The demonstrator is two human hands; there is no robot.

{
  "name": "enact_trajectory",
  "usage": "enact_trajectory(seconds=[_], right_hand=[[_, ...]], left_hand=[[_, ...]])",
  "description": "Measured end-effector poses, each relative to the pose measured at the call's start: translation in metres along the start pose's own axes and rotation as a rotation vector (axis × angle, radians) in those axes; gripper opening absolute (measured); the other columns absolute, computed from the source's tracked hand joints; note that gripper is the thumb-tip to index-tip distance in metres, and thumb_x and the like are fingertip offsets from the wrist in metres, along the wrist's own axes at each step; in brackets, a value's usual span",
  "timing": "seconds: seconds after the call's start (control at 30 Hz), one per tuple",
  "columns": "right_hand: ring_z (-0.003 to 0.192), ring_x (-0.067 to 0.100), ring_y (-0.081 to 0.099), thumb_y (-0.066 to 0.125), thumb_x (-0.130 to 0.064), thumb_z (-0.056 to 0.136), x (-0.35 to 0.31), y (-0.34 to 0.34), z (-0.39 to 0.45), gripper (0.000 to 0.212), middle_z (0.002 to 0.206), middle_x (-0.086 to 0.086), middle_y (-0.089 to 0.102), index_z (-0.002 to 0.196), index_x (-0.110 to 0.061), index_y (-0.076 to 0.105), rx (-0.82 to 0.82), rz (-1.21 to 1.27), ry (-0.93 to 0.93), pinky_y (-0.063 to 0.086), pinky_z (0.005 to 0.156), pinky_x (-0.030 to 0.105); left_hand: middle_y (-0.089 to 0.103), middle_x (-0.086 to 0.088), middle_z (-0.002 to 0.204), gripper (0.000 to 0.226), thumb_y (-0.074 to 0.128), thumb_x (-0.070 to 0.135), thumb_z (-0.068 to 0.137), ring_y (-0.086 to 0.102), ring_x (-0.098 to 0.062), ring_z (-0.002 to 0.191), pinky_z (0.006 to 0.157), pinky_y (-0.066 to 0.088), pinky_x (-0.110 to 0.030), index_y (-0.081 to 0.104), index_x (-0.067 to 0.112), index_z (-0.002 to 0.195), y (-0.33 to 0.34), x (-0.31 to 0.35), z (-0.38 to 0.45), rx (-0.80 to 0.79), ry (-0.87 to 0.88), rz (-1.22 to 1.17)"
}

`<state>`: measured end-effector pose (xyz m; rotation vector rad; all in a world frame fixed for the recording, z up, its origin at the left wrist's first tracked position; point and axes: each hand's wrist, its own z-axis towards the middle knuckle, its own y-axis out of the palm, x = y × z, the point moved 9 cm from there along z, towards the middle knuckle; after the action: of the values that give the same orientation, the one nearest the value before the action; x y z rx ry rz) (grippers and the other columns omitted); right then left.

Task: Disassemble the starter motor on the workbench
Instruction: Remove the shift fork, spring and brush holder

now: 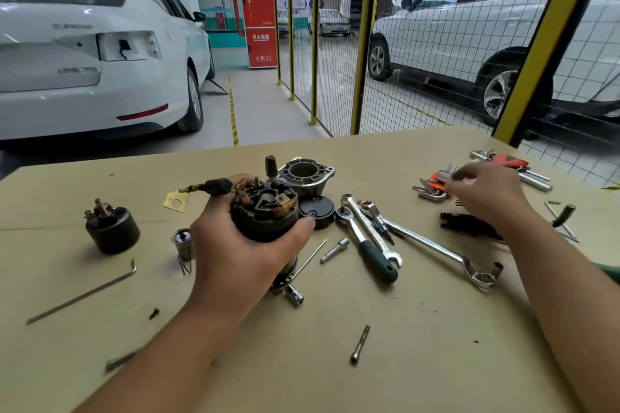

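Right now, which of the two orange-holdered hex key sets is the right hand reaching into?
The nearer hex key set, left of the right hand; the other hex key set lies farther back, untouched.

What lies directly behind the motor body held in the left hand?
Behind the motor body stand a grey aluminium end housing and a black round cap; the motor hides their lower parts.

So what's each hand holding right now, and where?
Left hand grips the starter motor around its black body. Right hand reaches the hex keys; its hold cannot be told.
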<state>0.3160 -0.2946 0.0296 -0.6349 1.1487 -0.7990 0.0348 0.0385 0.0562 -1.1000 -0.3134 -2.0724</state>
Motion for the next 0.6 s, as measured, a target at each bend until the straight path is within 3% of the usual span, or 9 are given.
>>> enact_trajectory(seconds=[0.1, 0.2, 0.23, 0.3, 0.37, 0.5, 0.6], right_hand=[[0.094, 0.030, 0.058, 0.062, -0.032, 0.089, 0.030, -0.037, 0.040, 0.031, 0.114, 0.011, 0.065, 0.118, -0.022, 0.069, 0.203, -0.141, 0.080, 0.051, 0.077, 0.038], [0.116, 0.040, 0.056, 0.059, -0.030, 0.094, 0.091, -0.046, 0.080, 0.047, 0.133, 0.019, 0.058, 0.139, -0.017, 0.056, 0.032, -0.364, 0.256, 0.052, 0.090, 0.044], [0.111, 0.038, 0.059, 0.060, -0.025, 0.093, 0.108, -0.038, 0.087, 0.045, 0.126, 0.020, 0.061, 0.136, -0.011, 0.057, -0.080, -0.384, 0.294, 0.052, 0.086, 0.041], [0.087, 0.031, 0.062, 0.065, -0.019, 0.090, 0.127, -0.021, 0.088, 0.028, 0.099, 0.018, 0.066, 0.113, -0.002, 0.065, -0.243, -0.386, 0.346, 0.049, 0.067, 0.035], [0.075, 0.026, 0.061, 0.070, -0.018, 0.087, 0.130, -0.017, 0.094, 0.019, 0.085, 0.015, 0.065, 0.096, -0.002, 0.066, -0.256, -0.430, 0.336, 0.046, 0.057, 0.031], [0.072, 0.020, 0.062, 0.080, -0.028, 0.078, 0.106, -0.028, 0.098, 0.021, 0.078, 0.006, 0.068, 0.090, -0.013, 0.070, -0.190, -0.511, 0.186, 0.046, 0.052, 0.027], [0.068, 0.024, 0.073, 0.084, -0.016, 0.076, 0.098, -0.026, 0.088, 0.019, 0.076, 0.011, 0.073, 0.087, -0.010, 0.071, -0.300, -0.393, 0.193, 0.061, 0.053, 0.033]], left_hand=[[0.073, 0.020, 0.094, 0.055, 0.098, 0.039, 0.058, 0.071, 0.002, 0.090, 0.077, 0.049, -0.006, 0.068, 0.023, 0.101, 0.004, 0.004, -0.002, -0.021, 0.026, -0.004], [0.072, 0.026, 0.095, 0.056, 0.095, 0.045, 0.056, 0.069, 0.006, 0.091, 0.077, 0.048, -0.003, 0.067, 0.027, 0.101, 0.013, 0.007, -0.007, -0.013, 0.016, -0.032], [0.072, 0.026, 0.096, 0.055, 0.091, 0.047, 0.056, 0.069, 0.007, 0.092, 0.077, 0.048, -0.004, 0.066, 0.028, 0.102, 0.017, 0.008, -0.008, -0.017, 0.009, -0.040], [0.071, 0.029, 0.098, 0.055, 0.090, 0.048, 0.056, 0.069, 0.008, 0.094, 0.078, 0.048, -0.003, 0.065, 0.033, 0.103, 0.025, 0.009, -0.009, -0.031, 0.008, -0.044], [0.071, 0.031, 0.099, 0.059, 0.097, 0.047, 0.056, 0.068, 0.010, 0.094, 0.078, 0.048, -0.002, 0.064, 0.035, 0.103, 0.031, 0.011, -0.009, -0.049, 0.024, -0.023], [0.072, 0.027, 0.100, 0.055, 0.092, 0.046, 0.056, 0.069, 0.007, 0.095, 0.080, 0.054, -0.009, 0.065, 0.038, 0.103, 0.037, 0.005, -0.009, -0.038, -0.007, -0.012], [0.073, 0.023, 0.102, 0.062, 0.099, 0.049, 0.053, 0.070, 0.005, 0.097, 0.086, 0.057, -0.021, 0.066, 0.039, 0.104, 0.039, 0.000, -0.010, -0.031, -0.026, 0.011]])
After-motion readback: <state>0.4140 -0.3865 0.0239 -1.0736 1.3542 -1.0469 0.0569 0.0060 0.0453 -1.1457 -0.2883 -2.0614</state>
